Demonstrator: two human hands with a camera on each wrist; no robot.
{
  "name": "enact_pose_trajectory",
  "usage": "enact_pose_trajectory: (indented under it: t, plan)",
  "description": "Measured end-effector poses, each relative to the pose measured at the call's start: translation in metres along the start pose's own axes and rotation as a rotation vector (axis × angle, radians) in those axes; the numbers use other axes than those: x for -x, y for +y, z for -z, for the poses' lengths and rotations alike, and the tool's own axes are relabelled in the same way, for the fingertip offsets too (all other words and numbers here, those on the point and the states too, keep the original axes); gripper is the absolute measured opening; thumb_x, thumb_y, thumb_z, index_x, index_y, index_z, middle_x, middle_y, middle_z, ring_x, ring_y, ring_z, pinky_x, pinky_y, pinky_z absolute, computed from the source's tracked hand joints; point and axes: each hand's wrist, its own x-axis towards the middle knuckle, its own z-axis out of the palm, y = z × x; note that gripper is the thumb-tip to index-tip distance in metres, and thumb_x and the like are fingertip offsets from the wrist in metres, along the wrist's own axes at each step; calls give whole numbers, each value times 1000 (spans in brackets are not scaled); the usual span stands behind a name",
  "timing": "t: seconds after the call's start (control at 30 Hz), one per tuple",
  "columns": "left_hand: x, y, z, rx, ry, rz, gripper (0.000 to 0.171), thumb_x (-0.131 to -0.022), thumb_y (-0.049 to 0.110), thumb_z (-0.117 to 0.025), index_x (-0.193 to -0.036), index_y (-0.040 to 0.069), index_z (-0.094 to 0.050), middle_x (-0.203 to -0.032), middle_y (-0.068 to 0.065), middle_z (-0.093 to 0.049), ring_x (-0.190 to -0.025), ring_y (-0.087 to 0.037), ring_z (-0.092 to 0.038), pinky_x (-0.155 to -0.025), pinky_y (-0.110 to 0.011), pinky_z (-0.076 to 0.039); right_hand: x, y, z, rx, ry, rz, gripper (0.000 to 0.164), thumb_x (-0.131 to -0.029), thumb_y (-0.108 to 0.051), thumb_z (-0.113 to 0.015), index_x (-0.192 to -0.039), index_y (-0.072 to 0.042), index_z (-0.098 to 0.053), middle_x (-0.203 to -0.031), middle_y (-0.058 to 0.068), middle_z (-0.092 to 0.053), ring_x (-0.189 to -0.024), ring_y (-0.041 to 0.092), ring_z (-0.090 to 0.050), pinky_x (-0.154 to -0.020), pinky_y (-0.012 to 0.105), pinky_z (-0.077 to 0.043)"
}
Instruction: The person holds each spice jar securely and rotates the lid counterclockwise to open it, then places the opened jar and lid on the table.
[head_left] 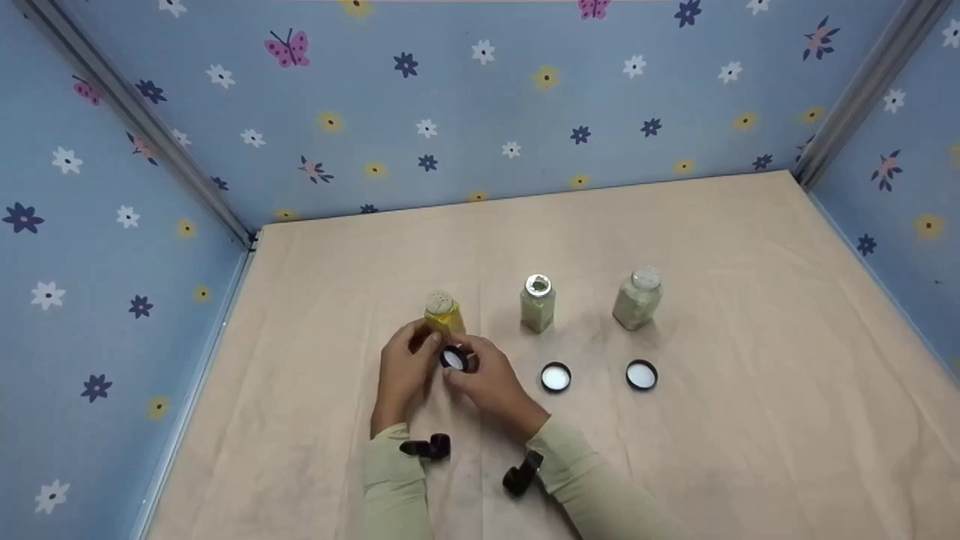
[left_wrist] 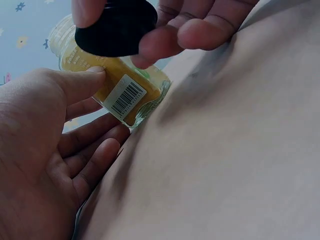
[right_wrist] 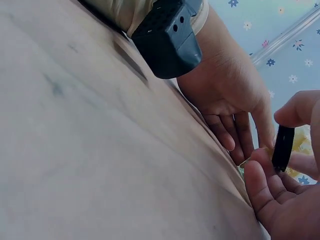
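Observation:
My left hand (head_left: 403, 369) holds a glass shaker jar (head_left: 446, 321) of yellow powder, thumb on one side and fingers behind it. The jar has a pale perforated top and stands on the cloth. In the left wrist view the jar (left_wrist: 112, 82) shows a barcode label near its base. Close in front of it, my right hand (head_left: 493, 381) pinches a black screw cap (head_left: 454, 358) between thumb and fingers. Its white inner side faces up toward the head camera. The right wrist view shows the cap (right_wrist: 284, 149) edge-on, apart from the jar's top.
To the right stand a jar (head_left: 538, 311) with a silvery rim and greenish contents, and another greenish jar (head_left: 637, 304) with a perforated top. In front of them lie two black caps, the middle cap (head_left: 556, 377) and right cap (head_left: 642, 374), white insides up. Flowered walls (head_left: 487, 97) enclose the table.

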Motion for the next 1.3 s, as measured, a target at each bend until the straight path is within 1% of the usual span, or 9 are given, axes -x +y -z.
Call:
enact_pose_trajectory:
  t: [0.1, 0.2, 0.33, 0.43, 0.63, 0.8, 0.93, 1.17, 1.3]
  plan:
    - [0, 0, 0, 0, -5, 18, 37, -98, 25, -66, -132, 10, -64, -127, -7, -64, -118, -21, -58, -103, -39, -44, 0, 0, 0, 49, -12, 5, 51, -85, -11, -73, -133, -2, -61, -120, 9, -62, -106, 23, -59, -92, 35, -49]
    - [-1, 0, 0, 0, -7, 15, 38, -98, 26, -66, -132, 9, -64, -127, -7, -64, -118, -21, -57, -103, -39, -44, 0, 0, 2, 96, -21, 29, 49, -84, -12, -74, -131, -2, -63, -118, 8, -62, -108, 21, -58, -94, 36, -48]
    - [-2, 0, 0, 9, -3, -3, 37, -98, 25, -66, -131, 9, -65, -128, -8, -64, -119, -22, -58, -104, -39, -43, -1, -1, 4, 155, -42, 72, 48, -84, -14, -75, -128, 0, -65, -112, 9, -62, -101, 22, -59, -90, 34, -49]
    - [-2, -1, 0, 16, 1, -16, 36, -98, 24, -67, -130, 9, -65, -127, -8, -65, -118, -22, -58, -103, -39, -44, -2, -1, 6, 205, -72, 91, 45, -84, -15, -77, -125, -1, -67, -107, 8, -63, -96, 20, -60, -86, 32, -50]
    - [-1, 0, -1, 14, 3, -14, 35, -97, 23, -68, -129, 10, -66, -125, -7, -65, -117, -20, -59, -102, -39, -44, 0, 0, 6, 329, -124, 133, 38, -82, -16, -79, -116, -2, -70, -104, 7, -63, -93, 16, -59, -84, 29, -50]
    - [-3, 0, -2, 6, 0, -20, 35, -97, 24, -68, -130, 10, -66, -125, -5, -65, -116, -19, -59, -101, -38, -45, 1, -1, 6, 408, -134, 159, 33, -81, -19, -79, -110, -4, -70, -100, 6, -63, -89, 15, -55, -80, 29, -49]
    - [-2, -1, -1, 14, -1, -10, 35, -97, 25, -68, -129, 10, -66, -124, -4, -66, -115, -18, -59, -100, -36, -45, 2, 1, 5, 437, -142, 169, 36, -78, -18, -81, -109, -3, -69, -99, 7, -61, -88, 16, -53, -79, 29, -48]
    - [-1, -2, 1, 11, -4, -1, 36, -97, 25, -68, -129, 9, -66, -124, -6, -66, -115, -19, -59, -100, -37, -45, 2, 1, 5, 448, -170, 176, 45, -78, -17, -81, -118, -3, -68, -104, 8, -62, -90, 18, -55, -80, 29, -49]
    - [-3, -2, 1, 7, -9, -2, 36, -97, 25, -68, -129, 9, -66, -125, -6, -66, -116, -20, -58, -101, -38, -44, 2, 1, 7, 450, -177, 189, 43, -78, -17, -81, -118, -5, -68, -104, 7, -62, -91, 17, -54, -80, 29, -48]
